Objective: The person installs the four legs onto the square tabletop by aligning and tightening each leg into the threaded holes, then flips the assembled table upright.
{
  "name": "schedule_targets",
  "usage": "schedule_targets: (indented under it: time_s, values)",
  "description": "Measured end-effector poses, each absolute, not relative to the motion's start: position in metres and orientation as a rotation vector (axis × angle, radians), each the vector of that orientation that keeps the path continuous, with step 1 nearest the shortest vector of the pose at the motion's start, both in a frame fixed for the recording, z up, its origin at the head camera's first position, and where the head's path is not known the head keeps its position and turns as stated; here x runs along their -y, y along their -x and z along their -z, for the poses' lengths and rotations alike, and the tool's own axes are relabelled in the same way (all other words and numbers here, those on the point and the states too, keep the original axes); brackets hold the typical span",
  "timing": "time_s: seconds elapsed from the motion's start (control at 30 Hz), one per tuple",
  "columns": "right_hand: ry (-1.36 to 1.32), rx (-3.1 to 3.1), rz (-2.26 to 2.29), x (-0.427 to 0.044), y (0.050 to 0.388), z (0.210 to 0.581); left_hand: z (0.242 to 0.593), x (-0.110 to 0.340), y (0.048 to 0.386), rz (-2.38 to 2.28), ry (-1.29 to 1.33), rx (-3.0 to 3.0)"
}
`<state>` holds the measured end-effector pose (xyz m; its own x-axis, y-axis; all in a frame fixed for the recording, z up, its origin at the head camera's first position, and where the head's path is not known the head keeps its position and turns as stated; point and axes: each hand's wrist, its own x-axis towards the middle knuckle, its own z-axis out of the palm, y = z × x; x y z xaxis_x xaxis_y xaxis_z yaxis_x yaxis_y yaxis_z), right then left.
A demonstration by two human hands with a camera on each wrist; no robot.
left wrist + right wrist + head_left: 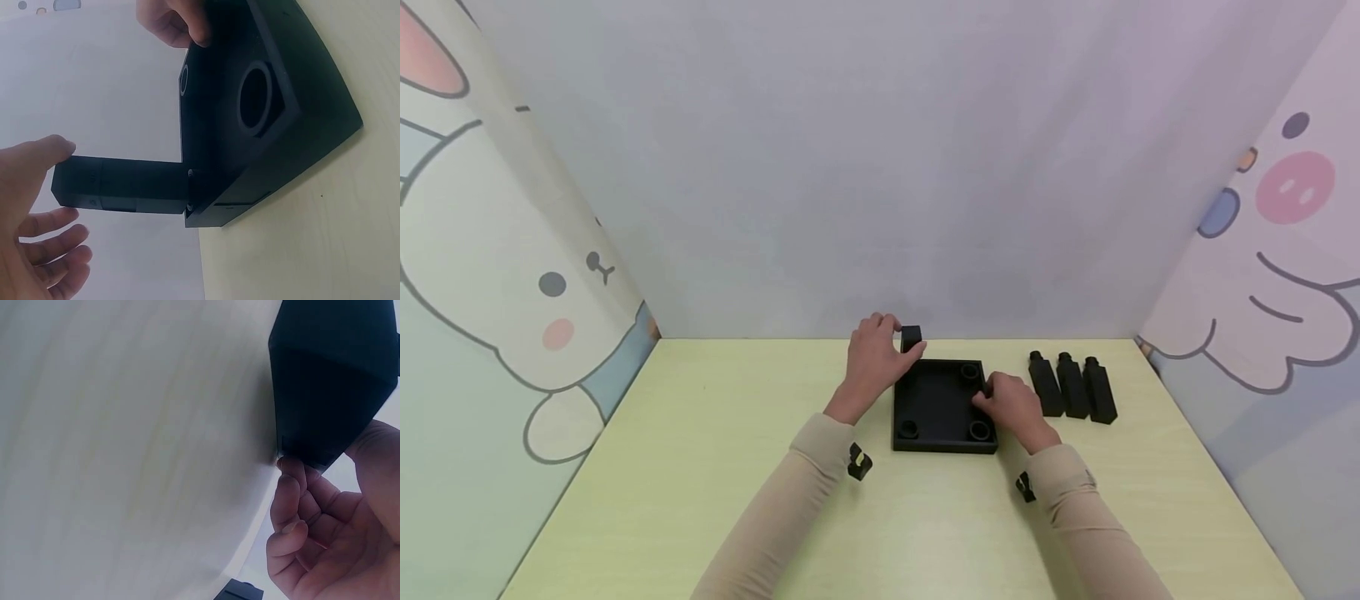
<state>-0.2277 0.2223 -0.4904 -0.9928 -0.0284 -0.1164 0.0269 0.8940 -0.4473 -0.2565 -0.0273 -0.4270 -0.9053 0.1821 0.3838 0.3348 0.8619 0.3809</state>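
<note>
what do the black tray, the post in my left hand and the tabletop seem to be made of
Black tray: probably matte molded plastic, given uniform color and crisp edges.
Black post: likely the same, equally dull and even.
Tabletop: perhaps smooth wood or laminate, showing faint grain streaks.

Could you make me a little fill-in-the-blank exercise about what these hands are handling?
The left hand holds an upright, square-sided black post at the far ____ corner of a shallow, square black tray.
The right hand grips the tray's ____ side.
____ other black posts lie loose on the pale yellow table.
Their narrow ends point ____ the person.

Missing words: left; right; three; away from.
</note>
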Motion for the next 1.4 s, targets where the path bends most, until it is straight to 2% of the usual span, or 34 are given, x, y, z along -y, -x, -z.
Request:
schedule_targets:
  time_s: [0.3, 0.63, 1.0, 1.4]
  values:
    - [0.031, -2.945, 0.714, -0.22, 0.226, 0.49, 0.426, 0.03, 0.257, 0.718, 0.417, 2.726]
    - [0.031, -2.946, 0.69, -0.22, 0.227, 0.487, 0.425, 0.036, 0.26, 0.83, 0.566, 2.809]
    - [0.036, -2.944, 0.7, -0.219, 0.226, 0.487, 0.424, 0.032, 0.259, 0.583, 0.346, 2.808]
    - [0.041, -2.941, 0.706, -0.215, 0.229, 0.487, 0.422, 0.038, 0.257, 0.697, 0.438, 2.78]
